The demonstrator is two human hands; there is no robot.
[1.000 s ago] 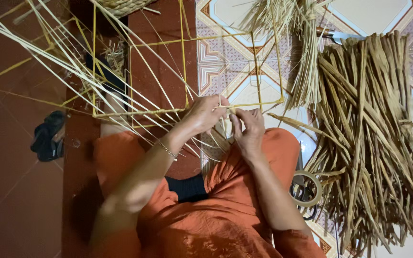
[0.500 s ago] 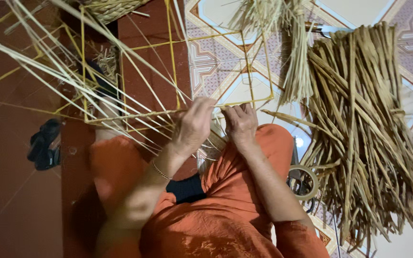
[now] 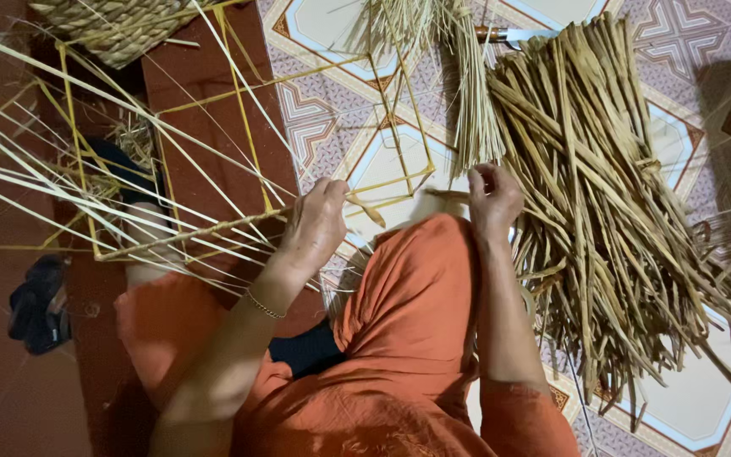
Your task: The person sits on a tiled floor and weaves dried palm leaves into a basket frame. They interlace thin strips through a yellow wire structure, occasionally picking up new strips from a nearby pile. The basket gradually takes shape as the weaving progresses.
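Note:
My left hand [image 3: 315, 227] grips the near bar of a yellow wire frame [image 3: 247, 144], where a twisted fibre wrap runs along the bar and long pale straw strips [image 3: 86, 186] fan out to the left. My right hand [image 3: 494, 201] is closed on a thin dried strand at the frame's right corner, just beside a big pile of dried flat leaves [image 3: 602, 203]. Both hands rest above my lap in orange cloth [image 3: 408, 338].
A woven basket [image 3: 116, 30] sits at the top left. A bundle of fine straw [image 3: 467, 93] hangs by the pile, with a knife [image 3: 513, 35] at the top. A dark sandal [image 3: 35, 305] lies on the red floor at left. Patterned tiles lie under the frame.
My hands have drawn apart: the right one moved right toward the leaf pile, the left stayed on the frame's bar. The view shifted and came closer.

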